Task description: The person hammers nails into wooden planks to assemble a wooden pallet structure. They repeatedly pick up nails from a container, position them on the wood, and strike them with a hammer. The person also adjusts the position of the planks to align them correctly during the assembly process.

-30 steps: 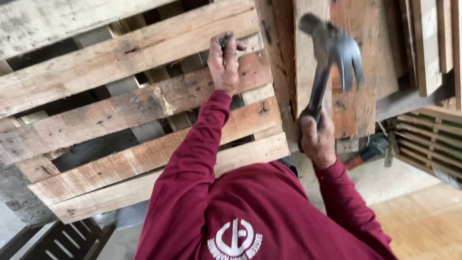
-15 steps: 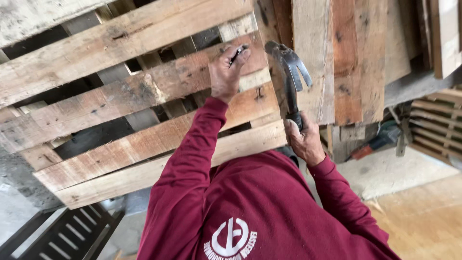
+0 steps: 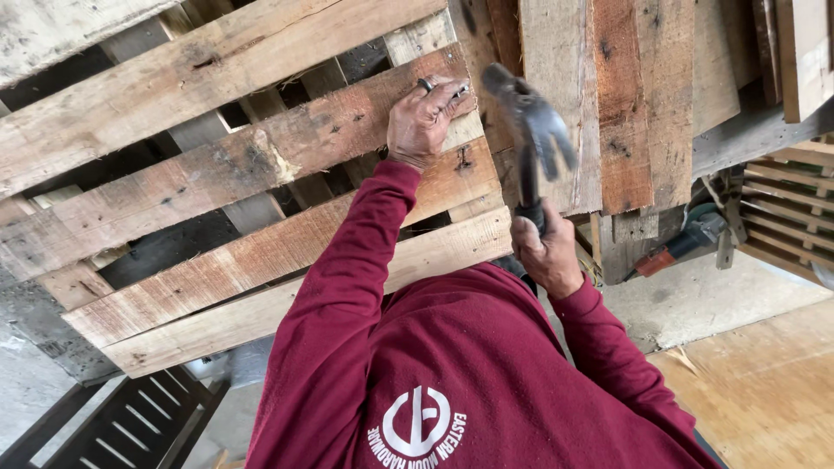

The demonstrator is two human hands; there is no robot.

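Left hand (image 3: 423, 122) pressed on a pallet board (image 3: 261, 165) at upper centre of the frame, fingertips pinching a nail (image 3: 458, 89) against the wood. Right hand (image 3: 546, 252) closed around the hammer (image 3: 530, 139) handle, lower and to the right. Hammer head raised just right of the nail, handle near upright, blurred. Nail nearer the left hand; hammer head up and left of the right hand.

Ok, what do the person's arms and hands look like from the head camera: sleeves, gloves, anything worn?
Both arms are in long dark red sleeves of a sweatshirt that bears a white round emblem with lettering. The left hand is bare, with a dark ring on one finger. The right hand is bare too; no gloves, no watch visible.
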